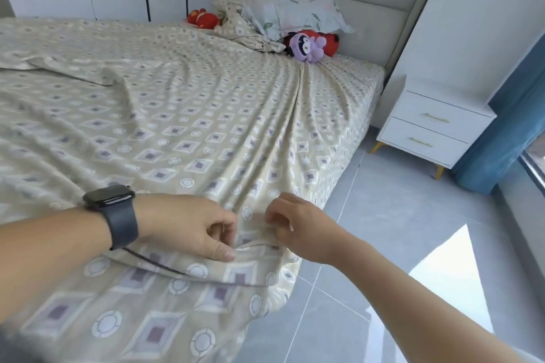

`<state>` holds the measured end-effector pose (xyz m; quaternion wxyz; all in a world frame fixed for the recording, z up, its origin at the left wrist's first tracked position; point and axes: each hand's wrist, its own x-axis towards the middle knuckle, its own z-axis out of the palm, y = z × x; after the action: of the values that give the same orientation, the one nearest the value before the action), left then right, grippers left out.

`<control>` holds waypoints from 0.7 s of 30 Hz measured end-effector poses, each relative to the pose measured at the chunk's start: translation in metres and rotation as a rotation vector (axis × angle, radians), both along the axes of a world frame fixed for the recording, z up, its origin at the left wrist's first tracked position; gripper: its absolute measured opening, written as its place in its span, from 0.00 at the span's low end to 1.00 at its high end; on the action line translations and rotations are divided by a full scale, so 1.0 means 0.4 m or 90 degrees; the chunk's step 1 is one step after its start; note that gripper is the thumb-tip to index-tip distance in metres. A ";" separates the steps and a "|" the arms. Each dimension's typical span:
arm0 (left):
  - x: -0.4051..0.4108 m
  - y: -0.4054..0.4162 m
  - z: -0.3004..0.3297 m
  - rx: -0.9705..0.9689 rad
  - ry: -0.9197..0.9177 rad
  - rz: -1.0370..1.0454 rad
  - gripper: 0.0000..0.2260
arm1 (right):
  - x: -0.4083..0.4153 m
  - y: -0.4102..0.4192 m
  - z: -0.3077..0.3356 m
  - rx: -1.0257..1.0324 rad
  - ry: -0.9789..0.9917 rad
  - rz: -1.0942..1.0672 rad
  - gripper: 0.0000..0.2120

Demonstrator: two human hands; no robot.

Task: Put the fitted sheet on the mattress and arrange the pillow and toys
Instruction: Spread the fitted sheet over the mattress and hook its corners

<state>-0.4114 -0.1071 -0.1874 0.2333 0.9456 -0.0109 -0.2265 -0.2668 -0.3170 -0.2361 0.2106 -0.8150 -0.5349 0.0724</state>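
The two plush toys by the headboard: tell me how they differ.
The purple plush toy lies in front of the pillow, nearer the nightstand; the red plush toy lies alone on the pillow's other side. The purple one leans on another red toy; the red one touches none. Both rest on the fitted sheet.

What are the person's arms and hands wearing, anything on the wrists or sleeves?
Both forearms are bare, with no sleeves or gloves in view. The left hand has a dark smartwatch with a dark band on its wrist. The right hand wears nothing visible.
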 end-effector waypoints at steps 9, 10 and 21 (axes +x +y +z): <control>0.013 -0.112 -0.017 0.180 -0.075 -0.131 0.13 | 0.050 -0.049 -0.013 0.014 -0.216 0.042 0.07; 0.014 -0.113 -0.011 0.161 -0.074 -0.135 0.13 | 0.052 -0.049 -0.005 0.022 -0.215 0.039 0.09; 0.020 -0.160 -0.018 0.076 -0.074 -0.144 0.14 | 0.059 -0.060 0.023 -0.242 0.111 -0.051 0.01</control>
<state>-0.4036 -0.1710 -0.1946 0.1483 0.9621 -0.1171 -0.1965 -0.2432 -0.3409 -0.2269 0.1009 -0.8514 -0.4587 0.2337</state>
